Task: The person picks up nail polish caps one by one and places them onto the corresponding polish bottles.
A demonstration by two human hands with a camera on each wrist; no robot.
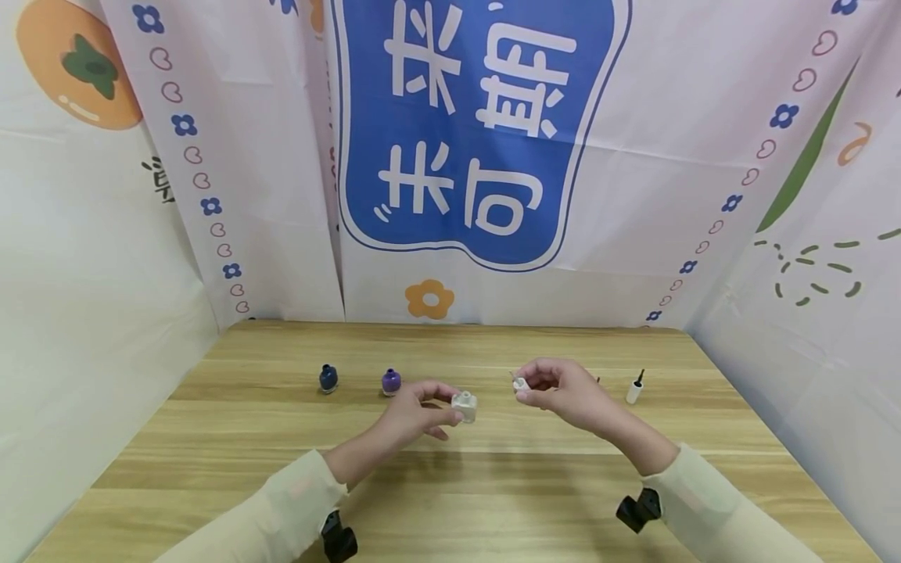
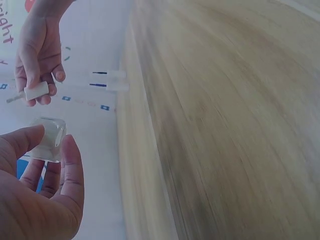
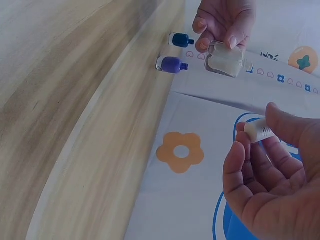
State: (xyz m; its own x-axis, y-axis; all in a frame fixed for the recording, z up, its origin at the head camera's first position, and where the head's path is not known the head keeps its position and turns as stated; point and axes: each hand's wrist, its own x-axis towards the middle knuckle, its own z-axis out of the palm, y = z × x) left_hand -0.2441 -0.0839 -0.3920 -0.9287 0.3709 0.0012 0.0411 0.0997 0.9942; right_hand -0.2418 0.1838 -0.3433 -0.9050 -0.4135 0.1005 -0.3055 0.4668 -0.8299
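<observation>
My left hand point(image 1: 421, 408) grips a small square nail polish bottle point(image 1: 464, 408) of pale, whitish polish, its neck uncapped and upward, held above the table. To its right, my right hand point(image 1: 566, 391) pinches a white nail polish cap point(image 1: 521, 385) between thumb and fingers. The cap's brush point(image 2: 15, 97) sticks out, coated pale, in the left wrist view. Bottle and cap are apart. Left of the left hand, an uncapped dark blue nail polish bottle point(image 1: 328, 380) and an uncapped purple one point(image 1: 391, 381) stand upright on the table.
Behind the right hand, a white cap point(image 1: 635, 389) stands brush-up on the wooden table point(image 1: 493, 500). A second cap point(image 2: 117, 87) beside it is mostly hidden by the hand in the head view. Printed cloth point(image 1: 281, 195) hangs at the back and both sides.
</observation>
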